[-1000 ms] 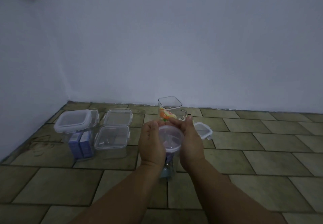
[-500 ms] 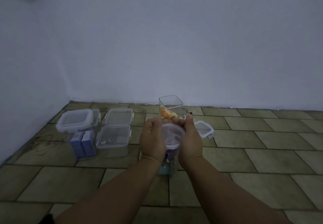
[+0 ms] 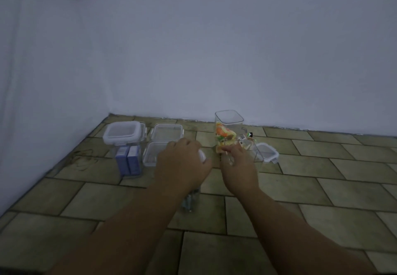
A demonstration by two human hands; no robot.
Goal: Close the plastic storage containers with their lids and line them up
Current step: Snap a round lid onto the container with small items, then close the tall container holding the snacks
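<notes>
My left hand (image 3: 182, 164) lies over the round white lid (image 3: 202, 156) of a tall clear jar (image 3: 191, 199) standing on the floor, fingers curled round the lid. My right hand (image 3: 238, 165) has left the jar and its curled fingers hold the near rim of a small clear open container (image 3: 254, 152). That container's clip lid (image 3: 268, 153) lies just right of it. Behind stands a tall open square container (image 3: 228, 124) with a colourful label. At the left are a lidded container with blue boxes inside (image 3: 123, 136) and two low lidded boxes (image 3: 167, 132) (image 3: 151, 155).
All of it sits on a tiled floor (image 3: 322, 189) in a corner, with a pale wall (image 3: 214, 60) close behind and another wall on the left. A small dark-tipped object (image 3: 249, 134) lies behind the small container.
Both hands were cupped round the jar's lid. Now my left hand covers it alone, and my right hand has moved right to the small open container.
</notes>
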